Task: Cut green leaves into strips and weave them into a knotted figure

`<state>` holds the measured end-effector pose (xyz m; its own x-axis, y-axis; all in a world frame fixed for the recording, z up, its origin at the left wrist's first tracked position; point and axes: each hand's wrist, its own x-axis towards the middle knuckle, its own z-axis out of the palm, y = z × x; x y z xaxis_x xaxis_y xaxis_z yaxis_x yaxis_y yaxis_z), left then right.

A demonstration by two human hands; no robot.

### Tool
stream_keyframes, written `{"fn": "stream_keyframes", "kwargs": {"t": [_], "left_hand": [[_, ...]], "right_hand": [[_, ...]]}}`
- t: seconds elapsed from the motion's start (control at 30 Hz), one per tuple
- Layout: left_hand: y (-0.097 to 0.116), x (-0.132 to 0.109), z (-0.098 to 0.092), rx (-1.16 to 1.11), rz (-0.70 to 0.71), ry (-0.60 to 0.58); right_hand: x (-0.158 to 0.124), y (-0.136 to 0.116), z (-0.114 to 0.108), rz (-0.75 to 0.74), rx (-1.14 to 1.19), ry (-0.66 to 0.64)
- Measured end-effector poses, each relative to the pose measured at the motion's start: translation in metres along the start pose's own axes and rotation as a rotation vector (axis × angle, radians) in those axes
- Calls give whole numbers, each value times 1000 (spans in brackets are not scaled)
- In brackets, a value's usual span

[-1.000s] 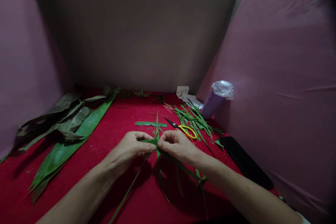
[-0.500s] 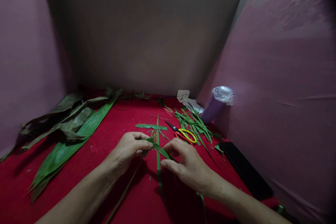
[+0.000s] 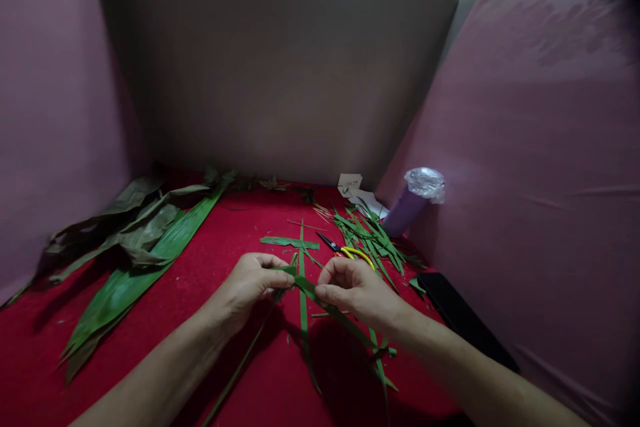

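Observation:
My left hand is closed, its thumb and fingers pinching the folded end of a green leaf strip. From there the strip slants down to the right, passing my right hand, whose thumb and fingertips are closed on it. Its loose part hangs below my right palm. Between the hands, a long narrow leaf strip runs lengthwise on the red cloth. A short, wider leaf piece lies across its far part. Scissors with yellow and red handles rest just beyond my right hand, partly covered by it.
Large leaves, some dried, lie at left on the red cloth. To the right are a pile of cut leaf strips, thin sticks, papers, a purple container with a plastic-wrapped top, and a black flat object.
My right hand has closed from a looser, spread pose onto the strip and shifted slightly right. More of the strip now shows below it. My left hand keeps its pinch.

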<state>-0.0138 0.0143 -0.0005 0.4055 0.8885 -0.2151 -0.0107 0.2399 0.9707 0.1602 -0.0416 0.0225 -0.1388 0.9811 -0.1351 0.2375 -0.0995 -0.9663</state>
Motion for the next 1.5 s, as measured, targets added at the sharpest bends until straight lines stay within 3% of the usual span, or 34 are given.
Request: {"fn": "stream_keyframes", "kwargs": {"t": [0.17,0.37,0.53,0.87,1.07,1.23,1.37,1.5], "left_hand": [[-1,1,-2,-7,0,15],[-1,1,-3,-11,-3,40],[0,0,-1,-46,-25,-1],[-1,-1,0,-179,-73,-100],[0,-2,1,-178,-64,-142],[0,-3,1,-183,-80,-140],[3,-2,0,-198,-65,-92],[2,1,-3,-205,1,5]], "right_hand": [[-10,-9,-7,130,172,-97],[-29,-4,-23,245,70,-171],[-31,-3,-23,126,-13,-146],[3,-8,-3,-94,58,-35],[18,-1,5,-224,100,167],[17,7,14,-318,-85,299],[12,8,11,-378,-78,407],[5,10,1,-283,-61,295]]}}
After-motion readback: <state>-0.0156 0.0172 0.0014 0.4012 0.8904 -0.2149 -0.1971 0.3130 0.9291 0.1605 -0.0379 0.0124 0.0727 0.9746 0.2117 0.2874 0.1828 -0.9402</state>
